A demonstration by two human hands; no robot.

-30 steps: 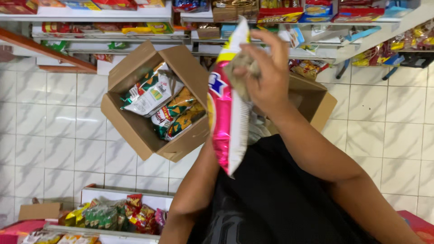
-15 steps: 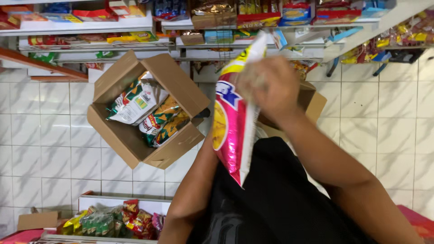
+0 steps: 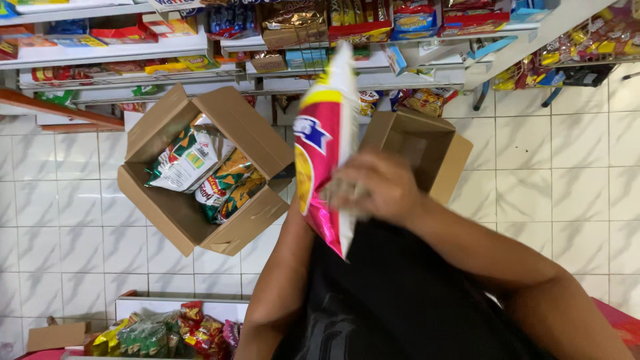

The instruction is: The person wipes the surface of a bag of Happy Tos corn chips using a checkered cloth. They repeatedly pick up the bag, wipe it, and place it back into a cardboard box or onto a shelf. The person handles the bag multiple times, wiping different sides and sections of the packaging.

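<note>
We are gripping the pink snack bag (image 3: 323,153) in our right hand (image 3: 373,187), now lower and closer to our chest than before, between the open snack box (image 3: 200,170) and the empty box (image 3: 420,150), while our left hand is hidden.

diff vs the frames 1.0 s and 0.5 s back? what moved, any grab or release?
The right hand keeps its grip on the pink and yellow snack bag and has slid down in the picture, toward the black shirt; its grip now sits lower on the bag. Nothing was let go or newly taken. The open carton of snack packs and the empty carton lie as before. The left hand is hidden.
</note>
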